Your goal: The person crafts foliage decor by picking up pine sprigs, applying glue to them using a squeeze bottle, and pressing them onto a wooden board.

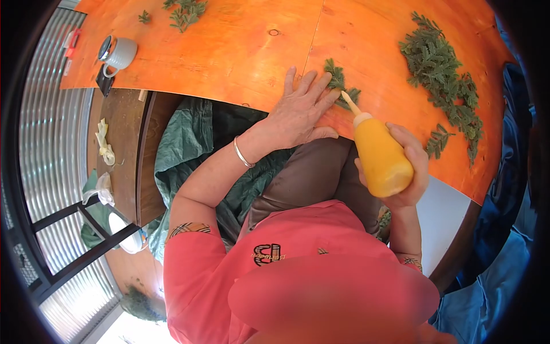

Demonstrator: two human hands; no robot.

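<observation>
My left hand, with a silver bangle on its wrist, lies palm down on the orange wooden table, fingers spread. Its fingertips rest beside a small green needle-leaf sprig, and I cannot tell whether they press on it. In my right hand is a yellow squeeze bottle, gripped around its body. The bottle is tilted, and its pale pointed nozzle reaches the sprig. Whether the tip touches the leaves is unclear.
A heap of green sprigs lies on the right, with a single sprig below it. More sprigs sit at the far left. A grey mug stands near the left edge, beside a dark flat object. A wooden cabinet is below.
</observation>
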